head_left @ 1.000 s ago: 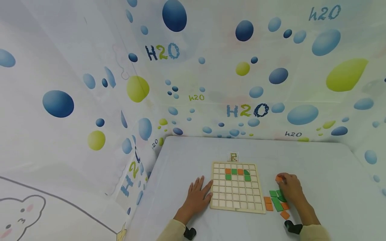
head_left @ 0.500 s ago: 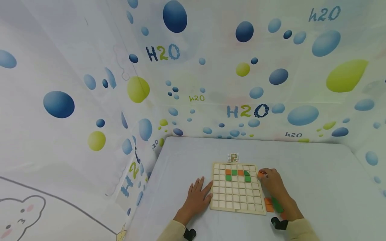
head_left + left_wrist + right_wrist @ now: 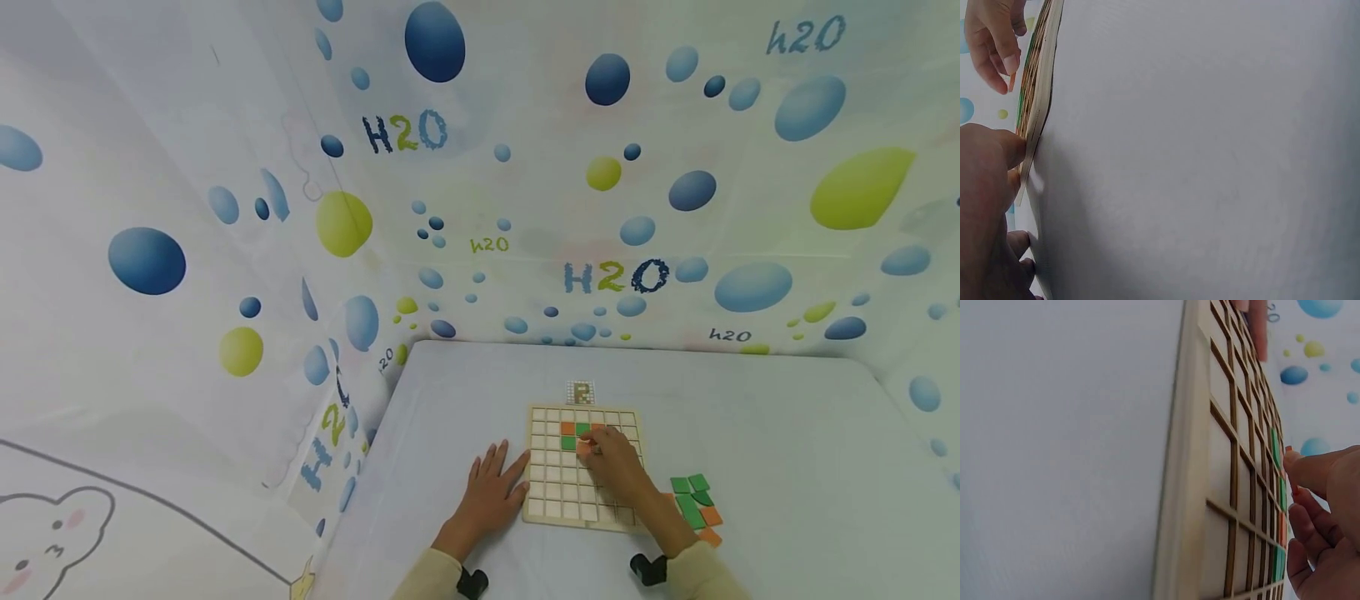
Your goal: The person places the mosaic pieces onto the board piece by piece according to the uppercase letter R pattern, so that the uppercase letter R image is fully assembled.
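A wooden grid board (image 3: 555, 496) lies on the table, with orange and green tiles set in its upper cells, such as a green tile (image 3: 568, 443). My right hand (image 3: 618, 467) is over the board and pinches an orange tile (image 3: 584, 448) between thumb and fingers, close beside that green tile. In the right wrist view the orange tile (image 3: 1290, 469) stands tilted between the fingertips. My left hand (image 3: 487, 492) rests flat with fingers spread, its fingertips at the board's left edge. The right hand hides the board's right-hand tiles in the head view.
A small card (image 3: 580, 392) with a grid pattern lies just beyond the board. Loose green and orange tiles, among them a long green tile (image 3: 690, 510), lie to the right of the board, partly behind the right forearm. A patterned curtain (image 3: 525, 183) rises behind the table.
My right hand has carried the orange tile from above the loose tiles leftward, past the board's right edge, to over its upper cells. The left hand has stayed in place.
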Demonstrator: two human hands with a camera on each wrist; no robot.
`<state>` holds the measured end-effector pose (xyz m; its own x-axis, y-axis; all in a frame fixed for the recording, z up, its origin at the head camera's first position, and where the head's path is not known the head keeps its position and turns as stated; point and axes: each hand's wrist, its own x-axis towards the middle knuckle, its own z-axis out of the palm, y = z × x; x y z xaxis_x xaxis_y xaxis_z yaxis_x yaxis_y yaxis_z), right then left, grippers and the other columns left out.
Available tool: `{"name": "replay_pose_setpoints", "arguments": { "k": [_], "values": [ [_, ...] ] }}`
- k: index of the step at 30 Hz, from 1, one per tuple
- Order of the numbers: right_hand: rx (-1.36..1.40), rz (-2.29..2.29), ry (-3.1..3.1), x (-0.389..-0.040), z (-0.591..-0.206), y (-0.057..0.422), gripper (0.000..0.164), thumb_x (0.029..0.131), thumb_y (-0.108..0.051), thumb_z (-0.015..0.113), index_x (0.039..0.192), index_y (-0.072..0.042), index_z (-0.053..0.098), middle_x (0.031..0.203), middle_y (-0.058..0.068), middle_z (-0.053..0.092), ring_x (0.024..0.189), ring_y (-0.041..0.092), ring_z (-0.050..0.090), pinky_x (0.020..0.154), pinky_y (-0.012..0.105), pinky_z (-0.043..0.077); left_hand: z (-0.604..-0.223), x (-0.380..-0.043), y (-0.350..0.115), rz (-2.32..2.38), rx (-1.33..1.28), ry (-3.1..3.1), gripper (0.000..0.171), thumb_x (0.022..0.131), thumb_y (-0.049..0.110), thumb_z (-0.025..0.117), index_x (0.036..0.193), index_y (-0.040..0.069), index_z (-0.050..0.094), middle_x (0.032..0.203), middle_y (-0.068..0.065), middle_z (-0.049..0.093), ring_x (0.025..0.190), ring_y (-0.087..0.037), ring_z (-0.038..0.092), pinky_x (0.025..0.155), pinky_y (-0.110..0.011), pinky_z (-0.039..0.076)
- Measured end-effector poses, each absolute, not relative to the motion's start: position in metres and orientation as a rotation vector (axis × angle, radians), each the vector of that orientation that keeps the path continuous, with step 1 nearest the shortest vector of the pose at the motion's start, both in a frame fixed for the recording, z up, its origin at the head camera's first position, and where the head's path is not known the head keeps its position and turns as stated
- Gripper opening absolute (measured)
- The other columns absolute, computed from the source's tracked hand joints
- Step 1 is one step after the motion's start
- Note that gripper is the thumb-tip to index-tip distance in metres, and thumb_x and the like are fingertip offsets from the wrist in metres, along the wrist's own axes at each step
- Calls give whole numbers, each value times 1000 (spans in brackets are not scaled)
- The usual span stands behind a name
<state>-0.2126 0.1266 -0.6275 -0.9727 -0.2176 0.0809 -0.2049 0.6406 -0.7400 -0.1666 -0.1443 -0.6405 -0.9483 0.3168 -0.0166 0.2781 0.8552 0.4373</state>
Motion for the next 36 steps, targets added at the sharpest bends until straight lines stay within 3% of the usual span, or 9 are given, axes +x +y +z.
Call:
{"name": "replay_pose_setpoints", "arguments": {
  "k": [10,19,27,36],
  "values": [
    [-455,-1119,2963,-202,-634,105,12,95,-7,78,100,-17,74,102,-2,67,94,15,61,82,39,55,-637,-165,-143,674,483,2950,54,110,39,49,162,25,45,171,-21,31,158,-47,26,122,-71,22],
    [-516,-1039,3023,-203,-635,105,12,94,-6,78,100,-17,77,105,-1,70,104,23,66,88,45,58,-640,-168,-143,668,472,2930,55,111,41,47,164,27,42,173,-20,27,159,-46,22,123,-70,19],
    [-504,-1019,3040,-203,-635,104,14,95,-6,77,95,-20,77,99,-8,69,97,16,63,83,40,55,-635,-166,-142,664,463,2937,54,110,40,49,163,26,44,172,-20,30,159,-45,25,123,-69,21],
    [-522,-1001,3064,-202,-637,102,12,93,-8,80,96,-18,76,101,-6,68,95,15,61,82,39,54,-636,-166,-141,644,461,2946,54,110,40,49,162,25,45,171,-20,31,159,-44,26,123,-68,23]
  ]
}}
